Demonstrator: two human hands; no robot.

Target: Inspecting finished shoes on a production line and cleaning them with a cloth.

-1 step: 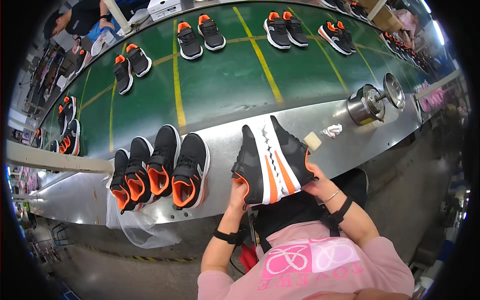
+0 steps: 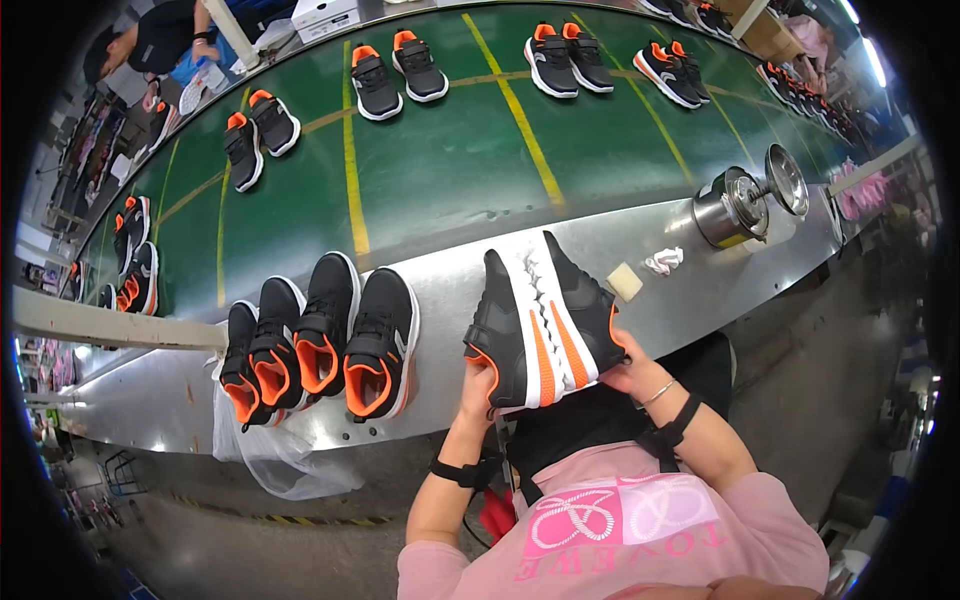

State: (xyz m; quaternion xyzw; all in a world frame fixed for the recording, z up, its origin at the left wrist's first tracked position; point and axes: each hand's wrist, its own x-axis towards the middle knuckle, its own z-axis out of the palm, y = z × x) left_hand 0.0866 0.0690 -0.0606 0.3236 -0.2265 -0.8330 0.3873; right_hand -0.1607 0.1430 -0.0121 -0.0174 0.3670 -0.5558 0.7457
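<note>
My left hand (image 2: 478, 386) is closed round the heel of a black sneaker (image 2: 500, 325) with orange lining. At the heel of its mate, another black sneaker (image 2: 583, 300), my right hand (image 2: 630, 368) is closed as well. The pair stands sole to sole between my hands, toes pointing away from me, at the near edge of the metal bench. White soles with orange heel sections show along the middle. Most of my fingers are hidden behind the shoes.
Several matching sneakers (image 2: 325, 325) stand in a row on the bench (image 2: 450, 262) at left, above a clear plastic bag (image 2: 285, 470). A yellowish block (image 2: 625, 282), crumpled white tissue (image 2: 665, 262) and a metal pot (image 2: 732, 210) lie right. Beyond, a green belt (image 2: 430, 160) carries shoe pairs.
The shoe pairs and yellow lines on the belt sit slightly farther left. My hands and the held sneakers stay almost where they were.
</note>
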